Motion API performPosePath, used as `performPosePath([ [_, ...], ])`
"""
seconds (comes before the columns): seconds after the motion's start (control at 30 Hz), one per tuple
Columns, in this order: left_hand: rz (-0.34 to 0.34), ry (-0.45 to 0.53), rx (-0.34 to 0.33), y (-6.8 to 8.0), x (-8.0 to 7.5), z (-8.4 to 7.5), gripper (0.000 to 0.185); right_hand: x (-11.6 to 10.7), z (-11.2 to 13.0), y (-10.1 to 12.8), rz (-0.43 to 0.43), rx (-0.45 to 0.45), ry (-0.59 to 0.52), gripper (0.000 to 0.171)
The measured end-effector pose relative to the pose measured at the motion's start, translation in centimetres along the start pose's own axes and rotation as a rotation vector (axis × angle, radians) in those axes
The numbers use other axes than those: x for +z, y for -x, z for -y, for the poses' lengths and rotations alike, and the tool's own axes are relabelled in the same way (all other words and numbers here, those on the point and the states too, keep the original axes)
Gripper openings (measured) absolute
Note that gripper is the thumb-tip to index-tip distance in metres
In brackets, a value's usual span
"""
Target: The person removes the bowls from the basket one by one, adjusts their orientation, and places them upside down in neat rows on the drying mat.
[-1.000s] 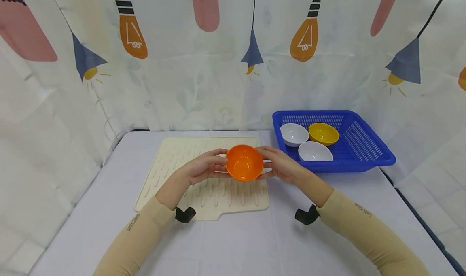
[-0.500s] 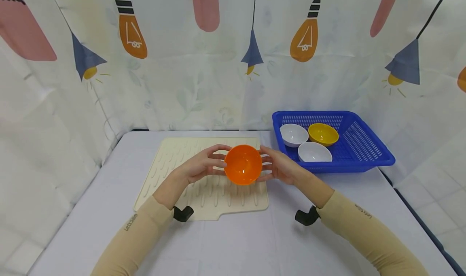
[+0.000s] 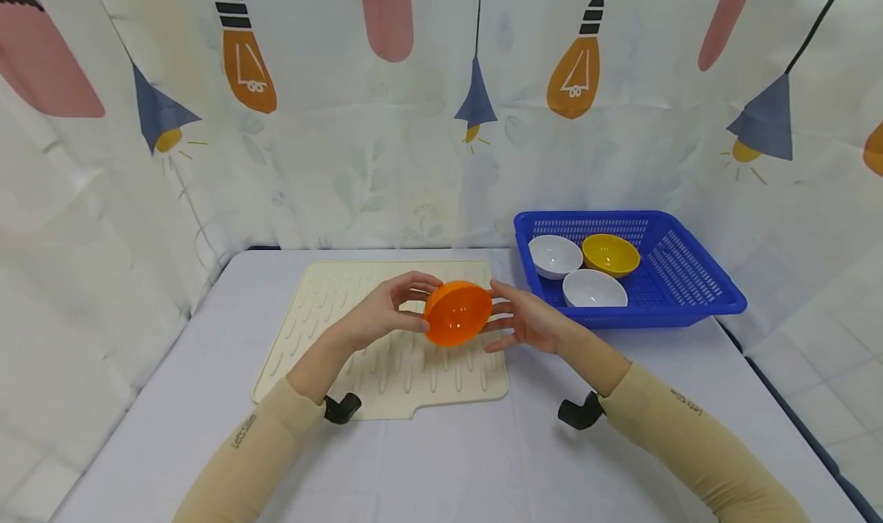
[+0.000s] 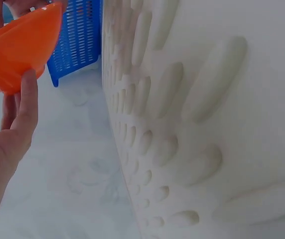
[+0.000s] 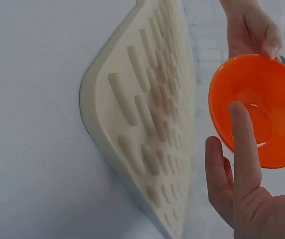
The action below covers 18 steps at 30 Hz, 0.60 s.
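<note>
An orange bowl point(image 3: 458, 314) is held up above the cream ridged drying mat point(image 3: 386, 377), tilted so its inside shows in the head view. My left hand point(image 3: 386, 310) grips it at the left, its thumb on the rim, as the right wrist view point(image 5: 254, 32) of that left hand confirms. At the bowl's other side, my right hand point(image 3: 531, 320) has its fingers spread and fairly straight. Its fingers are at or behind the rim, while its thumb stands away from the bowl. Whether those fingertips touch the bowl cannot be told.
A blue basket point(image 3: 690, 308) stands at the back right of the white-covered table point(image 3: 469, 462). In it lie a yellow bowl point(image 3: 611, 254) and two white bowls, one behind point(image 3: 555, 256) and one in front point(image 3: 595, 288). A patterned curtain point(image 3: 400, 162) hangs behind.
The orange bowl has turned and tilted in the left hand, after both hands held its sides. The right hand's fingers have spread and its thumb has come away from the bowl.
</note>
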<state>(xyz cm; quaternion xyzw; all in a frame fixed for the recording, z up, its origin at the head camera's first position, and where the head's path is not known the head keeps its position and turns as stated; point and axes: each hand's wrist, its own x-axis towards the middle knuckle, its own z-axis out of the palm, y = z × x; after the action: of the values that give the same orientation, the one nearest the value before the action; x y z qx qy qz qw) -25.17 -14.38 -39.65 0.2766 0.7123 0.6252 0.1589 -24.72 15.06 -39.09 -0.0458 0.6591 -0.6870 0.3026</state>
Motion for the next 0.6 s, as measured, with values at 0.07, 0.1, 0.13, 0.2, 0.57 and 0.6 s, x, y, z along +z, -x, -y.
performPosePath([
  [0.07, 0.01, -0.017, 0.039, 0.2, 0.2, -0.2, 0.055, 0.1, 0.1, 0.0, 0.002, 0.006, 0.0, 0.067],
  [0.1, 0.013, -0.024, 0.056, 0.2, 0.3, -0.3, 0.055, 0.1, 0.1, 0.0, 0.004, 0.007, 0.0, 0.066],
  [0.13, 0.017, -0.036, 0.074, 0.2, 0.3, -0.3, 0.055, 0.1, 0.1, 0.0, 0.006, 0.008, -0.003, 0.066],
  [0.2, 0.018, -0.078, 0.11, 0.2, 0.5, -0.4, 0.055, 0.1, 0.1, 0.0, 0.015, 0.006, -0.007, 0.066],
  [0.57, -0.013, -0.311, 0.308, 0.1, 1.4, -0.3, 0.056, -0.1, -0.1, 0.1, 0.046, 0.001, 0.004, 0.067],
  [0.6, -0.018, -0.342, 0.332, 0.1, 1.5, -0.2, 0.055, -0.1, -0.1, 0.1, 0.046, 0.002, 0.002, 0.066],
])
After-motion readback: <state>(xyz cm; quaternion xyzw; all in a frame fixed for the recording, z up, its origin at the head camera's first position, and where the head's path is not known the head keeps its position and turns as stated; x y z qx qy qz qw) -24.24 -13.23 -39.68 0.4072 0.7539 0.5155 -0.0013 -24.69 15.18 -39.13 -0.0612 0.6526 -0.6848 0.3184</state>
